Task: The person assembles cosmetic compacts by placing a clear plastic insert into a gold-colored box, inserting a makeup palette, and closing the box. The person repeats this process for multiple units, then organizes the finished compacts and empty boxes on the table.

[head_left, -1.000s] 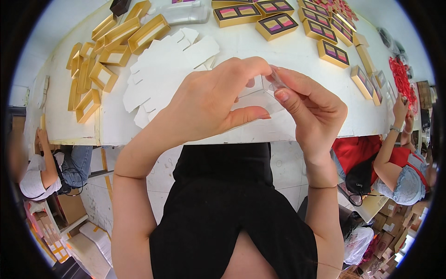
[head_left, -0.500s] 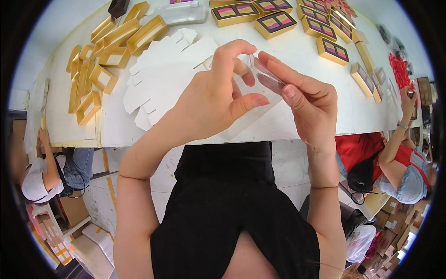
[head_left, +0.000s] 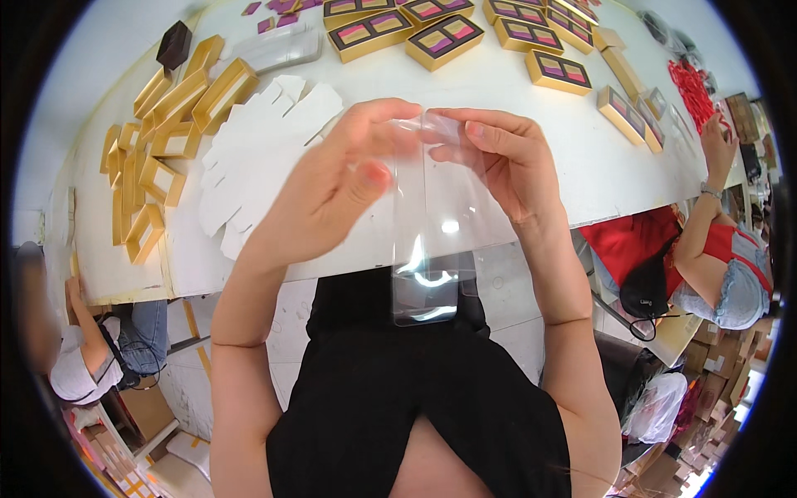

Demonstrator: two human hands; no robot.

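A clear, thin plastic box or sleeve hangs between my hands, its lower end past the table's front edge and shining with reflections. My right hand grips its upper end at the right side, fingers partly seen through the film. At the upper left side is my left hand, its fingers blurred and by the plastic's top, the thumb spread away from them. Whether the left fingers press on the film is hard to see. Left of that hand lies a fanned pile of flat white card pieces.
Gold open frames crowd the table's left side, near a dark box. More clear plastic lies at the back. Gold boxes with pink and purple panels stand at the back and right. Red shreds and a co-worker's hand are far right.
The clear plastic has turned and now hangs lengthwise toward me. My hands have moved apart, the left one to the left. The view has shifted slightly to the right.
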